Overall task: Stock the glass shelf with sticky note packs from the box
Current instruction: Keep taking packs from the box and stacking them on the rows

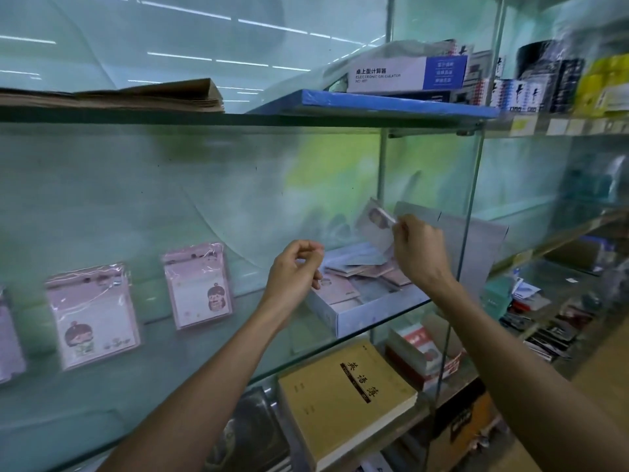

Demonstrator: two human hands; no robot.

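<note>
The right hand is pinching a clear-wrapped pink sticky note pack by its top edge, holding it tilted above the open pale blue cardboard box that is sitting on the clear glass shelf; the left hand is hovering just beside the box with fingers curled loosely and, as far as can be seen, holding nothing. More packs are lying jumbled inside the box; two pink cartoon-printed packs are leaning upright against the back glass further left, with the edge of a third at the frame's border. To do this step well, the pack should probably be carried left past the standing ones' line; its foot is best set on the glass first, then leaned back gently, print facing out; matching the gap between its neighbours would keep the row even. The film wrap looks slippery, so a light two-handed steadying seems wise; the free left hand could be fetching the next pack.
</note>
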